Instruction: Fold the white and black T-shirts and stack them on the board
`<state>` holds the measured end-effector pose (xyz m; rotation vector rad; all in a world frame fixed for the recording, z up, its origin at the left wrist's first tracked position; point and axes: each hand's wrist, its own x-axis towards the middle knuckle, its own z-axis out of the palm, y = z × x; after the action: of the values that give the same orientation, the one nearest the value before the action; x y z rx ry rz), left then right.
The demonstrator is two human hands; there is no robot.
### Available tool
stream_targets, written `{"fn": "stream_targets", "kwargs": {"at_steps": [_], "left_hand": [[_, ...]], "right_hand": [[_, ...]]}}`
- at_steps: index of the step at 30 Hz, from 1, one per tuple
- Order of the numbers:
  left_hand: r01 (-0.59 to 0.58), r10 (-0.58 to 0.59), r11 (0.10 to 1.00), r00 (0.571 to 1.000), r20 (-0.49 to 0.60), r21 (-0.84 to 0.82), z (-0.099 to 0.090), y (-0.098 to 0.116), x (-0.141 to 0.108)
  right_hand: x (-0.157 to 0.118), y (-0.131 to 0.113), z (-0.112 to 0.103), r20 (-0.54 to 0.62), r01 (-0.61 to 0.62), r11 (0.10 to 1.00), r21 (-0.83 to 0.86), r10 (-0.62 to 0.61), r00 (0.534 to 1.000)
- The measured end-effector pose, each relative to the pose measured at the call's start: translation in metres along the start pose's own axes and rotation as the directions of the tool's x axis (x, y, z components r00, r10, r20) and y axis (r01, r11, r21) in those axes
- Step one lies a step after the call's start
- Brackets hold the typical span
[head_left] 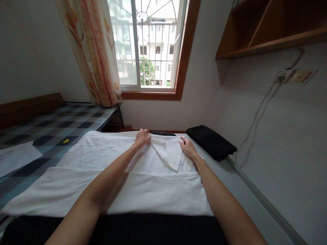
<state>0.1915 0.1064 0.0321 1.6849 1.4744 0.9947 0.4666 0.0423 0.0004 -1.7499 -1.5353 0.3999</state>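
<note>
A white garment [158,194] lies spread across the table and onto the checked bed at the left, its near part folded over. My left hand [143,136] pinches its far edge near the middle. Farther right, my right hand [187,147] grips the same edge near its right end, fingers closed on the cloth. Between my hands a pointed flap [172,154] of the white cloth hangs toward me. The fingertips of both hands are partly hidden by the fabric.
A folded black cloth [212,141] rests on the pale table [230,190] by the right wall. Paper [19,156] lies on the checked bed [84,114] at left. Cables [258,115] hang from a wall socket below a wooden shelf [270,46]. A curtained window is ahead.
</note>
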Motion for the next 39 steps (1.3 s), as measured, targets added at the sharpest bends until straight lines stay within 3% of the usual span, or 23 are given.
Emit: {"fn": "stream_targets", "kwargs": {"at_steps": [2, 3, 5, 7, 11, 17, 20, 24, 27, 30, 33, 35, 39], "left_hand": [[-0.166, 0.164, 0.965, 0.986, 0.027, 0.205, 0.002, 0.004, -0.008], [-0.272, 0.252, 0.912, 0.962, 0.103, 0.308, 0.005, 0.006, -0.012], [-0.466, 0.353, 0.780, 0.879, 0.321, 0.417, 0.013, 0.009, -0.021], [-0.552, 0.363, 0.731, 0.813, 0.456, 0.401, 0.019, 0.012, -0.026], [-0.547, 0.365, 0.749, 0.811, 0.456, 0.373, 0.014, 0.017, -0.032], [-0.574, 0.384, 0.792, 0.733, 0.562, 0.207, -0.041, -0.003, -0.050], [-0.562, 0.370, 0.809, 0.715, 0.593, 0.172, -0.061, -0.017, -0.066], [-0.603, 0.444, 0.772, 0.737, 0.510, 0.200, -0.066, -0.023, -0.084], [-0.619, 0.495, 0.719, 0.776, 0.392, 0.317, -0.056, -0.023, -0.093], [-0.600, 0.414, 0.668, 0.791, 0.450, 0.440, -0.044, -0.029, -0.099], [-0.588, 0.328, 0.649, 0.789, 0.519, 0.483, -0.037, -0.035, -0.101], [-0.582, 0.328, 0.653, 0.794, 0.513, 0.484, -0.036, -0.037, -0.100], [-0.531, 0.335, 0.669, 0.840, 0.426, 0.521, -0.049, -0.042, -0.095]], "right_hand": [[-0.002, -0.001, 0.000, -0.026, 0.008, 0.999, -0.039, -0.009, 1.000], [-0.003, -0.001, -0.001, -0.036, 0.015, 0.999, -0.045, -0.017, 0.999], [-0.004, 0.000, -0.003, -0.036, 0.035, 0.998, -0.049, -0.037, 0.999], [-0.004, 0.001, -0.004, -0.016, 0.056, 0.996, -0.068, -0.057, 0.998], [-0.004, 0.004, -0.001, -0.013, 0.071, 0.989, -0.129, -0.073, 0.997], [-0.004, 0.007, 0.003, -0.006, 0.077, 0.983, -0.166, -0.079, 0.997], [-0.006, 0.004, 0.001, 0.010, 0.083, 0.978, -0.193, -0.083, 0.997], [-0.013, -0.011, -0.005, -0.139, 0.052, 0.948, -0.313, -0.100, 0.985], [-0.018, -0.028, -0.005, -0.181, 0.138, 0.894, -0.425, -0.234, 0.955], [-0.024, -0.039, 0.005, 0.048, 0.298, 0.829, -0.473, -0.313, 0.948], [-0.029, -0.037, 0.018, 0.311, 0.369, 0.793, -0.484, -0.238, 0.920], [-0.031, -0.032, 0.023, 0.380, 0.370, 0.788, -0.493, -0.187, 0.906], [-0.029, -0.027, 0.023, 0.379, 0.356, 0.786, -0.505, -0.168, 0.910]]}}
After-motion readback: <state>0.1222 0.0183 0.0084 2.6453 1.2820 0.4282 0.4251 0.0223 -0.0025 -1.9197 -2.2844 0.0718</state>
